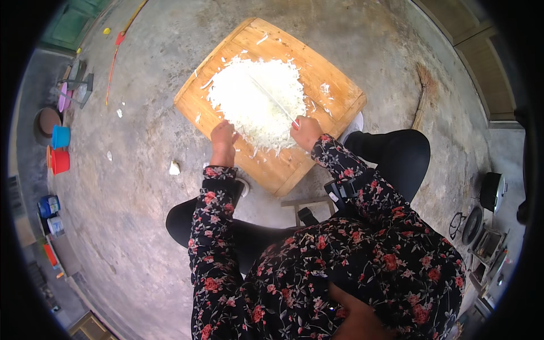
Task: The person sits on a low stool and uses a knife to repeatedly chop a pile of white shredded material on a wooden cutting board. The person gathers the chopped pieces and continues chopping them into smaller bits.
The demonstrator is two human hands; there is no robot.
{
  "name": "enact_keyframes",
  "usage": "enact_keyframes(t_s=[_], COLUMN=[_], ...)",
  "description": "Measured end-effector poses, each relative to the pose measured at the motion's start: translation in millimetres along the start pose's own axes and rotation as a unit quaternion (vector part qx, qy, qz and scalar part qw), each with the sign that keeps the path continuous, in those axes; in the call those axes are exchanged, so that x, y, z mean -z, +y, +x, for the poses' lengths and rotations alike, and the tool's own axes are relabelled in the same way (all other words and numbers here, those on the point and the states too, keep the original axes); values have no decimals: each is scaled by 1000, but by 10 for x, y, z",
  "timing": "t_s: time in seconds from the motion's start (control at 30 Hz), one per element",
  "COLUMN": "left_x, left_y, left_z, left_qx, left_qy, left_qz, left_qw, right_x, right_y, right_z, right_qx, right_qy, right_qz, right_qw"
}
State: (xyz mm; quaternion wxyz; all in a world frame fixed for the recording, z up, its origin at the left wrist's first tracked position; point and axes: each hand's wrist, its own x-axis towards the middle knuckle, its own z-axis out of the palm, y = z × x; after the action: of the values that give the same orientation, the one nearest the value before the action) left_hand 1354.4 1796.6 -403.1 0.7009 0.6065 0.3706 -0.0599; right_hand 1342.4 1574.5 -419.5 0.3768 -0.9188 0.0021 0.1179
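Observation:
A wooden board lies before me, with a heap of pale shredded vegetable spread over its middle. My right hand is closed around the handle of a knife at the heap's lower right edge. The thin blade reaches up and left across the heap. At the lower left edge of the heap, my left hand rests by the board's rim with its fingers curled; whether it pinches some shreds cannot be told. Loose shreds lie scattered around the heap.
A twig broom lies on the concrete floor at the right. Blue and red plastic containers stand at the far left. A white scrap lies left of the board. My bent knees flank the board's near side.

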Motion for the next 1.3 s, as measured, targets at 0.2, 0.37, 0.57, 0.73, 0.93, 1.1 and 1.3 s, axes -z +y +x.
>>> enact_keyframes(t_s=[0.2,0.37,0.57,0.73,0.93,1.1,1.3], left_x=[130,109,19,-30,-489,-631,-390], left_y=[405,385,146,154,201,-20,-239], left_z=[214,351,646,1139,1184,578,47], left_qx=[-46,-34,-46,-119,-154,-306,-458], left_qy=[40,40,77,2,-121,-169,-86], left_qz=[26,83,92,97,63,254,450], left_qw=[998,995,992,988,979,902,762], right_x=[-30,108,411,559,524,722,503], right_y=[19,59,71,207,138,85,-19], right_z=[81,93,249,607,660,206,-181], right_qx=[-52,5,26,-56,57,74,141], right_qy=[-100,-63,89,56,-37,-58,40], right_qz=[-27,-5,-31,-101,-100,-74,39], right_qw=[993,998,995,992,993,993,988])
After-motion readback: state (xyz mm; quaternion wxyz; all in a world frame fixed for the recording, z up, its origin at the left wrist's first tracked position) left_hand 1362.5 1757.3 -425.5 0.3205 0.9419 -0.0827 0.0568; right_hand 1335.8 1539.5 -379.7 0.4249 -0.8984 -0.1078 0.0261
